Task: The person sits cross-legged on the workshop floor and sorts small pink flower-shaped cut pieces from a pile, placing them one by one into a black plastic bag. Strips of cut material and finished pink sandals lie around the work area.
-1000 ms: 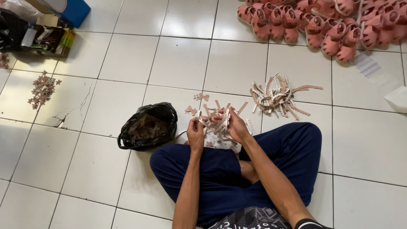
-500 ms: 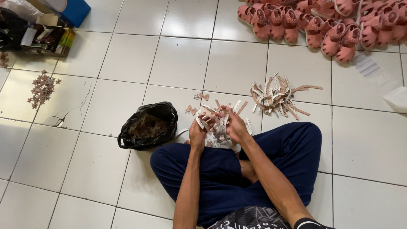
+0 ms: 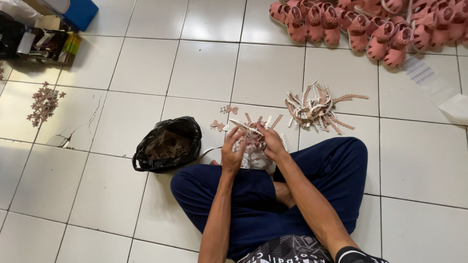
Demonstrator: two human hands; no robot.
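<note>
Left hand (image 3: pixel 233 155): gripping a strap (image 3: pixel 242 123) – fingers curled.
Right hand (image 3: pixel 271 142): pinching the same strap.
Nearby: black bag (image 3: pixel 168 144) – strap pile (image 3: pixel 317 107).

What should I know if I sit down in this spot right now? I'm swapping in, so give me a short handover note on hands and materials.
Left hand: fingers closed on the bundle of pink-and-white strap pieces held over the lap.
Right hand: gripping the same bundle from the other side.
Nearby: loose strap pile on the tiles ahead to the right; two small pink bow cutouts just ahead; open black bag of scraps to the left; row of pink sandals at the far right; small pink flower pieces far left.
Done: cannot tell how many pieces are finished.
Left: the loose pile is untouched.
</note>
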